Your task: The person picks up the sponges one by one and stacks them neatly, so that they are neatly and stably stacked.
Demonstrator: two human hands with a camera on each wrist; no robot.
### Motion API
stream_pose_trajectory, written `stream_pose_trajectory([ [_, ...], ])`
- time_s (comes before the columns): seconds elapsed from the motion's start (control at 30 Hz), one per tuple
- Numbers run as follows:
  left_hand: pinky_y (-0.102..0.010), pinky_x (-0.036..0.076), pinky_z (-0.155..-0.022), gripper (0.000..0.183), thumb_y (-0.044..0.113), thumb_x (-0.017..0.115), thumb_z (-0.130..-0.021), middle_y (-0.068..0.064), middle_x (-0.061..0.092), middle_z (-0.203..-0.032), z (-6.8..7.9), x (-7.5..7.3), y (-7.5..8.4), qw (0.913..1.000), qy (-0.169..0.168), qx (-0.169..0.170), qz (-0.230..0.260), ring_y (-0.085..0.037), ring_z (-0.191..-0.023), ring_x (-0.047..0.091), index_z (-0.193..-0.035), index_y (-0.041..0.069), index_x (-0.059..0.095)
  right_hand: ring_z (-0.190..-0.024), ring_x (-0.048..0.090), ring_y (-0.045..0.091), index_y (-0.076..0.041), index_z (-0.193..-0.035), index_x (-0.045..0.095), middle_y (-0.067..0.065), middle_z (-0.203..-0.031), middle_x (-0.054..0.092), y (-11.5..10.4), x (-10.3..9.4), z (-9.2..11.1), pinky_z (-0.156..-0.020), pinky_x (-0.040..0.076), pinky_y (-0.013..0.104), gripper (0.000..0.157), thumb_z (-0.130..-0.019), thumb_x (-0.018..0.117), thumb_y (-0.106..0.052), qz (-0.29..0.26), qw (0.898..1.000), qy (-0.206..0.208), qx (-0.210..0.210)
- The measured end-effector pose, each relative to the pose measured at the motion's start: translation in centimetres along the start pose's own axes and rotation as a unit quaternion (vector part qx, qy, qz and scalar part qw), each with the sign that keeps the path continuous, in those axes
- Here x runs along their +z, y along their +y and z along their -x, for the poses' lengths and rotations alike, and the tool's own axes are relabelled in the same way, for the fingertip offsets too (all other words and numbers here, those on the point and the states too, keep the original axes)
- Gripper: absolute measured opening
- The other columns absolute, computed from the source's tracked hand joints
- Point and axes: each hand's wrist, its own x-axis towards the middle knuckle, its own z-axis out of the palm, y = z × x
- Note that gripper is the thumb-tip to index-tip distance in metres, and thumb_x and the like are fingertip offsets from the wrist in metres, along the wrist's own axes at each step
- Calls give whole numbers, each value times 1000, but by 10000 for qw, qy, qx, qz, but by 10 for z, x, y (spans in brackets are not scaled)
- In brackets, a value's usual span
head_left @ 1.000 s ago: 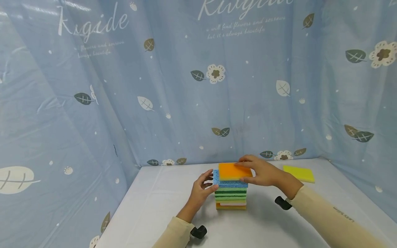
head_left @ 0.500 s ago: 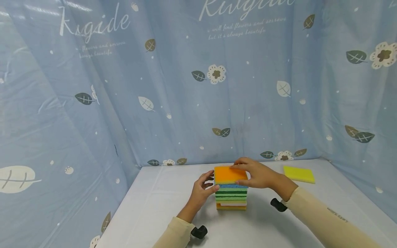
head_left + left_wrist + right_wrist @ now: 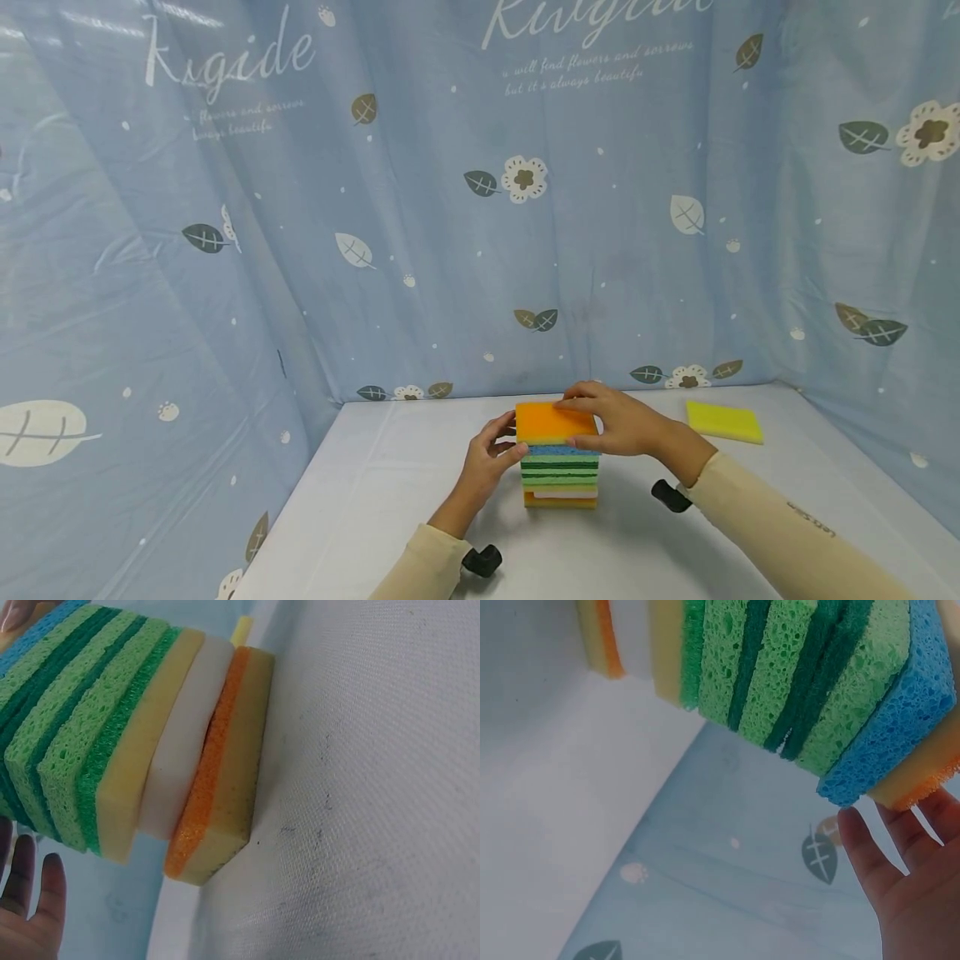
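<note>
A stack of sponges stands on the table, topped by an orange-and-yellow sponge [image 3: 534, 423]. My right hand [image 3: 626, 422] holds that top sponge, thumb at its near edge and fingers over its far right side. Under it lies a blue sponge [image 3: 900, 705]. Lower come several light-green sponges [image 3: 75, 750] with dark-green scouring layers, then a pale-yellow one with a green scouring layer, a white block [image 3: 187, 742] and an orange-and-yellow sponge [image 3: 217, 772] at the base. My left hand [image 3: 483, 462] is at the stack's upper left, fingers spread and thumb tip near its front corner.
A bright yellow sponge [image 3: 723, 422] lies flat at the back right of the white table [image 3: 390, 475]. A blue curtain [image 3: 420, 275] with leaf and flower prints hangs behind the table and along its sides.
My right hand has brought the orange-and-yellow sponge left and slightly down, so it now lines up over the blue one. The left hand has stayed in place.
</note>
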Motion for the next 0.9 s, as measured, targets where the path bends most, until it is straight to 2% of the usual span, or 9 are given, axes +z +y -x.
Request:
stream_pose_trajectory([
  [0.1,-45,43,-100,58,18,68,-92,-9,50,-134,0,1,1,10000,11,47,-16,-26,-117,50,-145,10,46,-112,53,21,-23,-131,63,-3,-127,53,0,0,0,-92,48,48,60,-88,59,-64,-9,10000,-19,-46],
  [0.23,-51,40,-101,58,18,69,-92,-9,50,-134,1,1,2,10000,13,40,10,-26,-118,50,-144,11,47,-113,52,22,-22,-132,62,-2,-128,53,0,0,0,-93,48,48,60,-88,59,-63,-28,10000,-75,-31],
  [0.37,-58,36,-102,58,11,68,-92,-12,49,-135,0,1,6,9999,-33,-29,153,-28,-119,48,-145,6,45,-113,52,22,-22,-132,62,-1,-128,53,-1,-1,0,-93,48,48,61,-88,59,-63,-25,9999,-100,-26],
  [0.5,-56,37,-102,57,10,68,-91,-11,49,-135,0,1,5,9999,-15,-84,125,-28,-118,48,-144,7,46,-113,52,22,-22,-132,62,-1,-128,53,-1,-1,0,-93,48,48,61,-88,59,-63,-16,9999,-92,-55],
  [0.67,-52,39,-102,57,15,69,-91,-8,50,-134,1,1,-1,9999,23,18,100,-26,-118,48,-143,10,48,-113,52,21,-22,-132,62,-2,-128,53,0,0,0,-93,48,48,61,-88,59,-63,-69,9999,-85,-85],
  [0.9,-52,38,-102,57,7,67,-91,-10,48,-136,1,0,1,9999,-29,-57,109,-26,-119,47,-144,7,46,-112,53,21,-22,-132,62,-3,-128,53,3,3,0,-92,48,48,60,-86,64,-60,-88,9999,-37,-99],
])
